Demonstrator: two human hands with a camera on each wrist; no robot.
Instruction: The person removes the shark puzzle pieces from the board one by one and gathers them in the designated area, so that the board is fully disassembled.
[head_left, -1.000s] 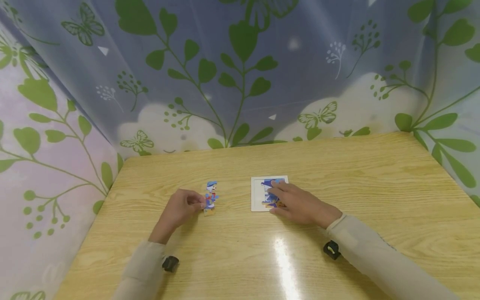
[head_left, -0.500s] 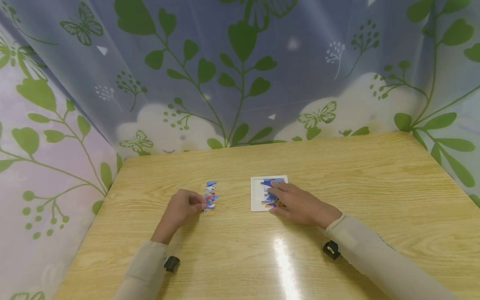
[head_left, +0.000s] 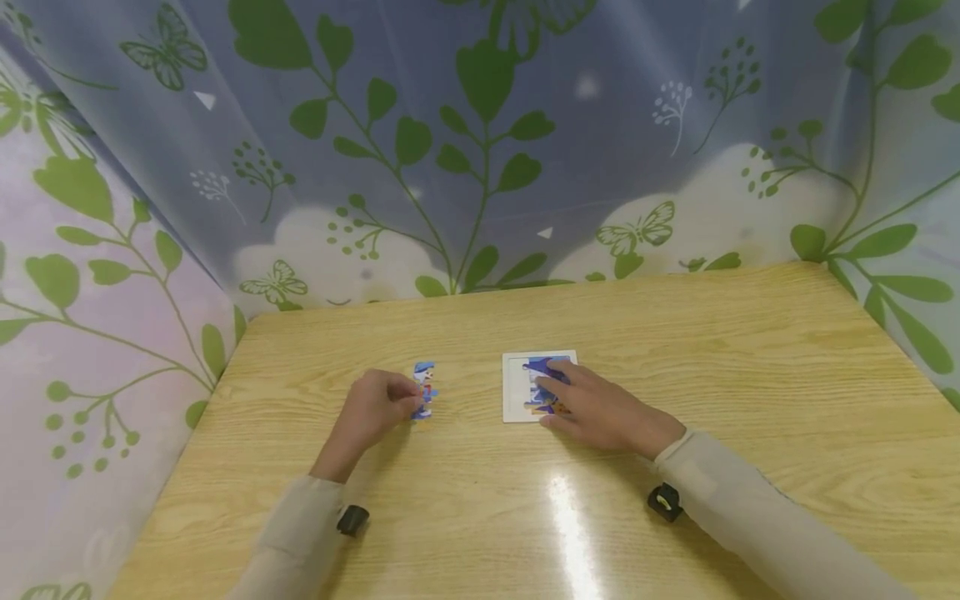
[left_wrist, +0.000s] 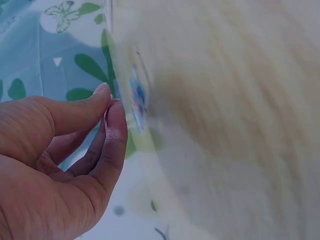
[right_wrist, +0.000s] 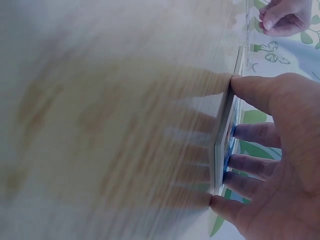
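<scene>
Butterflies and green leaves pattern the curtain (head_left: 480, 192) behind a pale wood-grain table (head_left: 675, 333), where a person in light sleeves (head_left: 757, 508) works over a small jigsaw. Glare (head_left: 573, 542) streaks the wood on the near side.

At right, the white frame (head_left: 507, 408) lies flat on the table, partly filled with fitted pieces (head_left: 536, 393) in blue, white and orange; a strip along its left side shows plain white. The right hand (head_left: 603, 410) rests on it with fingers spread apart: the thumb touches the near edge, the middle fingers touch the picture, and the little finger reaches the edge (the right wrist view shows this best). The hand covers much of the picture.

To the left, well apart from the frame, loose pieces (head_left: 423, 368) in blue, white and red form a short column on the wood. The left hand (head_left: 373, 407) is at its outer side, thumb and forefinger tips together; whether a piece is pinched between them cannot be told. Black wrist devices (head_left: 352, 520) show beneath both forearms.
</scene>
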